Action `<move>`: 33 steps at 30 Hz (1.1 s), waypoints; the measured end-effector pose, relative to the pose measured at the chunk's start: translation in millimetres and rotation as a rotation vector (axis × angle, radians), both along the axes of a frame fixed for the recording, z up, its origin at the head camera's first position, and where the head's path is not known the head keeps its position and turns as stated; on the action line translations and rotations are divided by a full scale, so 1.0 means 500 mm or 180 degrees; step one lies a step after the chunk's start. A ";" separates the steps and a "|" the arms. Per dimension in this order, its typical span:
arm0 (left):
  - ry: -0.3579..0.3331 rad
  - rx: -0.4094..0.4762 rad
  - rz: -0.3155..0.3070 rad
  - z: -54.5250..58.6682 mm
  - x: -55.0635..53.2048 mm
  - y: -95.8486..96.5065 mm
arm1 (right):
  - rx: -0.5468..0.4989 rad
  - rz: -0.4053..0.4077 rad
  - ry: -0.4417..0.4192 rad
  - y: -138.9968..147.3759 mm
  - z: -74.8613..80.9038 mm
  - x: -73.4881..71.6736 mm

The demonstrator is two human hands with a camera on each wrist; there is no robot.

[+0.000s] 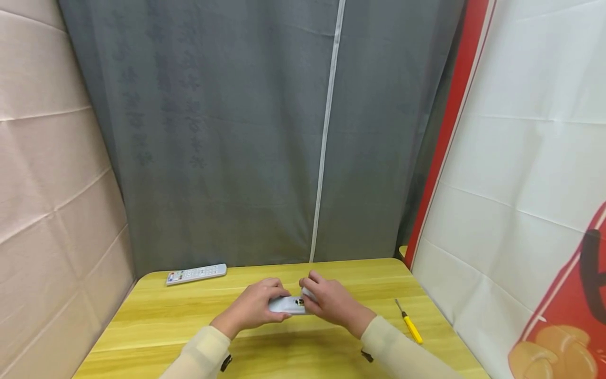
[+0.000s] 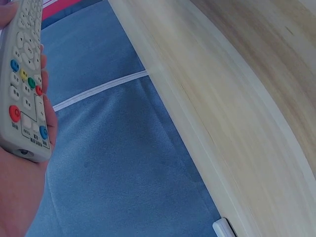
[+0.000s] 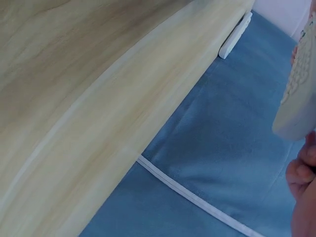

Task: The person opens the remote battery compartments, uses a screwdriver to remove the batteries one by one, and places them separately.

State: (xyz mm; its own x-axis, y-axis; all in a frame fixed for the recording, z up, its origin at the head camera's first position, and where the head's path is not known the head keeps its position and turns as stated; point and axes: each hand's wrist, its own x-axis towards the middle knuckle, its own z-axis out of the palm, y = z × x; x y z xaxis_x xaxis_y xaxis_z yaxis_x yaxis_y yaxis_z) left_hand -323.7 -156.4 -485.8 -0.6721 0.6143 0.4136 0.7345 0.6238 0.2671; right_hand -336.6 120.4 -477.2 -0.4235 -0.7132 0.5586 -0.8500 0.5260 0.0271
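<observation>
Above the middle of the table, my left hand grips a light grey remote control with its back turned up. A small opening with something dark and yellowish inside, seemingly the battery compartment, shows near its right end. My right hand pinches a pale battery cover at that end; its fingers hide much of it. The left wrist view has the remote's button side, with the left hand around it. At the right edge of the right wrist view, curled fingers of the right hand sit below the remote.
A second remote control lies buttons up at the table's back left. On the right lies a screwdriver with a yellow handle. Behind the wooden table hangs a grey curtain; a white printed sheet borders the right side.
</observation>
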 end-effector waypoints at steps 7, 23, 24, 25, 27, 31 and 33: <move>0.0021 -0.0026 0.0012 0.001 0.003 -0.004 | -0.0265 -0.0551 -0.0038 0.022 0.000 -0.010; -0.0135 -0.0038 0.0087 0.004 0.008 -0.012 | -0.0339 -0.1457 -0.0564 0.117 -0.032 -0.117; -0.0149 -0.0032 0.0085 0.003 0.008 -0.012 | -0.0338 -0.1512 -0.0648 0.123 -0.034 -0.127; -0.0158 -0.0027 0.0080 0.002 0.008 -0.012 | -0.0350 -0.1546 -0.0739 0.129 -0.034 -0.134; -0.0169 -0.0015 0.0080 0.000 0.008 -0.012 | -0.0347 -0.1638 -0.0850 0.141 -0.037 -0.154; -0.0193 -0.0001 0.0098 0.000 0.009 -0.013 | -0.0345 -0.1707 -0.0979 0.160 -0.038 -0.186; -0.0196 -0.0003 0.0110 0.001 0.009 -0.013 | -0.0345 -0.1747 -0.1029 0.167 -0.038 -0.200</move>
